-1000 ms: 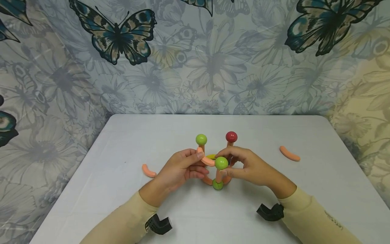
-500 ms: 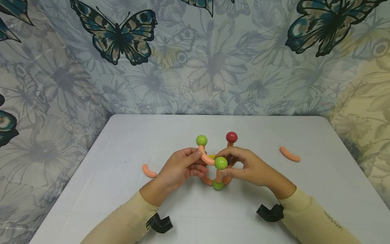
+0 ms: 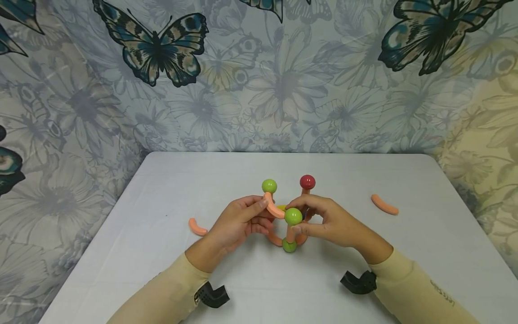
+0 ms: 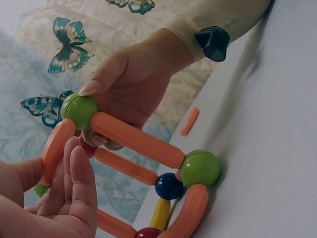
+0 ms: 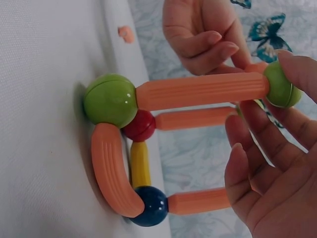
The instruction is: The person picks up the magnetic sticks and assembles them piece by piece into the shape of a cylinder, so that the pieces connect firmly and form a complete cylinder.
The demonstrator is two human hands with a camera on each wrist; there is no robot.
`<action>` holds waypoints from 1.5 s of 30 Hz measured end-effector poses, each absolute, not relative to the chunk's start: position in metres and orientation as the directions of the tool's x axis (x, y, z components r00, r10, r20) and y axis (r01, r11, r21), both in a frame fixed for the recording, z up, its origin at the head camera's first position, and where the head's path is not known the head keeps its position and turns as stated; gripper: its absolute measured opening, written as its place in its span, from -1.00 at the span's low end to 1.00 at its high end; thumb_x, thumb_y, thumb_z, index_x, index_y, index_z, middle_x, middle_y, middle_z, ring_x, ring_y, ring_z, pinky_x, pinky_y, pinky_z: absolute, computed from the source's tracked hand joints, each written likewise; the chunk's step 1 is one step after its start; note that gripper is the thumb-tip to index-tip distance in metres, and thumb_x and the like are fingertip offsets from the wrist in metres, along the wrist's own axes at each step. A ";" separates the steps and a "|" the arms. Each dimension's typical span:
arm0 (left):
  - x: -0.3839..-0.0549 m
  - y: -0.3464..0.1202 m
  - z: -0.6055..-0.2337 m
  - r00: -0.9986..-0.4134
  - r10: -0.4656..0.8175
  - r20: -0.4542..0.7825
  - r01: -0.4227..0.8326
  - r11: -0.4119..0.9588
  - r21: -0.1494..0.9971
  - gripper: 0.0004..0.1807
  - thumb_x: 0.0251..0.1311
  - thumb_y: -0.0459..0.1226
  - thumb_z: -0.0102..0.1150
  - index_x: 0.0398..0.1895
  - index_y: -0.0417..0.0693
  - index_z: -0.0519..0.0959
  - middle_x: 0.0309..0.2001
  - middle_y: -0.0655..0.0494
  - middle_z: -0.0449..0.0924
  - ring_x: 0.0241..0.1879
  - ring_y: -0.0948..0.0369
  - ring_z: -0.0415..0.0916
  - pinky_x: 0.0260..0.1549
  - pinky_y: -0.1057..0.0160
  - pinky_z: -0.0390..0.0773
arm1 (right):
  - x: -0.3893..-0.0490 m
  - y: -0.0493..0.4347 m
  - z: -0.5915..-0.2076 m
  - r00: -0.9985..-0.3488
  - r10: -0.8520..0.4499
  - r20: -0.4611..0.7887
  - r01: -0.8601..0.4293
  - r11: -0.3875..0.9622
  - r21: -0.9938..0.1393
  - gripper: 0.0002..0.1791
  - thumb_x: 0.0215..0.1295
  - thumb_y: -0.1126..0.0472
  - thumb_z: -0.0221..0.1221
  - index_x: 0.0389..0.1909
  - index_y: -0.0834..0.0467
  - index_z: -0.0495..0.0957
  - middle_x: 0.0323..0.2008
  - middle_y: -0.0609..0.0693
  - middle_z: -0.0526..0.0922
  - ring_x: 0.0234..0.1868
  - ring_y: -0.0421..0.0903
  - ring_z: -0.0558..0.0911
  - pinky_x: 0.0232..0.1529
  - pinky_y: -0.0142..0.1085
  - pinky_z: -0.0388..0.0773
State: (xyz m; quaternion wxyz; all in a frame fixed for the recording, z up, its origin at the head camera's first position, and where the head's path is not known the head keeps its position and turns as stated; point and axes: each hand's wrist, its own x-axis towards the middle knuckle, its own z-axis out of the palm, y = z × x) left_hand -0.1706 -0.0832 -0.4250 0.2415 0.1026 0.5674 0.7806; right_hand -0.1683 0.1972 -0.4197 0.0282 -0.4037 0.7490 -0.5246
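Note:
A small frame of orange sticks and coloured balls stands on the table. My left hand (image 3: 247, 222) pinches a curved orange stick (image 3: 274, 208) between thumb and fingers. One end of that stick meets the upper front green ball (image 3: 293, 216); the other lies close to the back-left green ball (image 3: 269, 186). My right hand (image 3: 329, 220) grips the upper front green ball, which tops an upright orange stick (image 5: 203, 91) rising from a lower green ball (image 5: 110, 100). A red ball (image 3: 307, 182) caps another upright. Low down, a yellow stick (image 5: 140, 163) joins a blue ball (image 5: 150, 206) and a red ball (image 5: 140, 126).
Loose curved orange sticks lie apart on the white table (image 3: 162, 189): one stick (image 3: 198, 227) beside the left forearm, another stick (image 3: 385, 204) at the right. Behind the table hangs a butterfly-patterned cloth (image 3: 283, 90). Black wrist devices (image 3: 359, 282) sit on both sleeves.
The far end of the curved stick has shifted slightly right and down, and the back-left green ball has edged right. The right hand stays almost still.

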 end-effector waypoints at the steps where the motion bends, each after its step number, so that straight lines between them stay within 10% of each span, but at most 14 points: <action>1: -0.171 -0.084 -0.425 -0.863 0.492 -0.114 -0.257 -0.234 0.938 -0.70 0.67 -0.23 0.16 0.15 -0.32 0.65 -0.13 -0.21 0.75 -0.31 0.17 0.74 -0.22 0.22 0.72 | -0.168 0.197 -0.420 -0.674 -0.634 0.380 -0.573 0.124 -0.810 -0.53 0.36 0.43 0.45 0.24 0.10 0.65 -0.06 -0.08 0.72 -0.11 -0.03 0.65 -0.07 -0.16 0.65; 45: -0.180 -0.098 -0.417 -0.895 0.422 -0.146 -0.228 -0.150 0.962 -0.72 0.61 -0.19 0.17 0.13 -0.19 0.69 -0.09 -0.06 0.79 -0.31 0.15 0.63 -0.23 0.18 0.70 | -0.168 0.200 -0.420 -0.714 -0.618 0.331 -0.522 0.155 -0.839 -0.55 0.38 0.35 0.47 0.23 -0.01 0.67 -0.03 -0.11 0.73 -0.04 -0.01 0.66 -0.02 -0.09 0.67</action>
